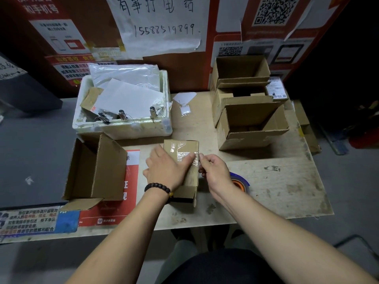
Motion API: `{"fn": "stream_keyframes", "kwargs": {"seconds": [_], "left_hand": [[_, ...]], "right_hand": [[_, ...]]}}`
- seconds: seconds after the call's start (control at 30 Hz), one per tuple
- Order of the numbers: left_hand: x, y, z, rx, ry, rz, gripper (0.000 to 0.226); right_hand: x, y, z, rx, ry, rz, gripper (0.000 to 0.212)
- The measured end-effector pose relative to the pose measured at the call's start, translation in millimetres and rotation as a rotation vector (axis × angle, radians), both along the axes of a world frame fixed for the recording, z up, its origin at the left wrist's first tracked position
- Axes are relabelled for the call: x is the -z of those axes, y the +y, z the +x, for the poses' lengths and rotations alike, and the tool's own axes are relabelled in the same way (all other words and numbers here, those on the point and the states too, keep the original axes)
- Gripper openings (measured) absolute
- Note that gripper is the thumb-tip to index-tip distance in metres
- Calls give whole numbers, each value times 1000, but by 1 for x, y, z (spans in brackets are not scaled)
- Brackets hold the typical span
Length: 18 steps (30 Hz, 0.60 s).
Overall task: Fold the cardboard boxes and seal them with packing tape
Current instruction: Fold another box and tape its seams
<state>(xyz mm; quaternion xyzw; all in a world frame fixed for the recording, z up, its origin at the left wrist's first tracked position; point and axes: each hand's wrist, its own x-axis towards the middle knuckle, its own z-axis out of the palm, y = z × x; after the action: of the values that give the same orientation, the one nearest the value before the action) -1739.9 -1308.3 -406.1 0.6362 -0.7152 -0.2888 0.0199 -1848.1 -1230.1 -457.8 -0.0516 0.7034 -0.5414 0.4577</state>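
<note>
At the table's near middle, the left hand (166, 171) lies flat on the small brown cardboard box (184, 158); the right hand (213, 171) pinches clear tape (195, 159) at its edge. The box looks light, stiff yet crushable, best steadied by its sides.

Both forearms are bare with no sleeves in view, the left wrist wears a bracelet (157, 187) of dark round beads with one amber bead, and dark trousers (221, 267) cover the lap below.
</note>
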Motion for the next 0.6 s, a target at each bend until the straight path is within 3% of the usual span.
{"fn": "stream_keyframes", "kwargs": {"seconds": [0.17,0.27,0.37,0.47,0.53,0.6], "left_hand": [[-2,1,-1,-9,56,72,99],[-2,-2,0,-5,66,88,93],[3,-5,2,-1,83,87,83],[8,-6,4,-4,132,96,75],[9,-4,1,-12,154,106,68],[9,-3,0,-14,156,113,62]], "right_hand": [[4,-6,6,32,-251,73,41],[7,-4,10,-37,-283,172,48],[0,-7,6,-72,-273,112,38],[-9,-6,-5,-86,-382,17,61],[-17,-2,-5,-216,-197,74,64],[-17,4,-1,-340,283,221,61]]}}
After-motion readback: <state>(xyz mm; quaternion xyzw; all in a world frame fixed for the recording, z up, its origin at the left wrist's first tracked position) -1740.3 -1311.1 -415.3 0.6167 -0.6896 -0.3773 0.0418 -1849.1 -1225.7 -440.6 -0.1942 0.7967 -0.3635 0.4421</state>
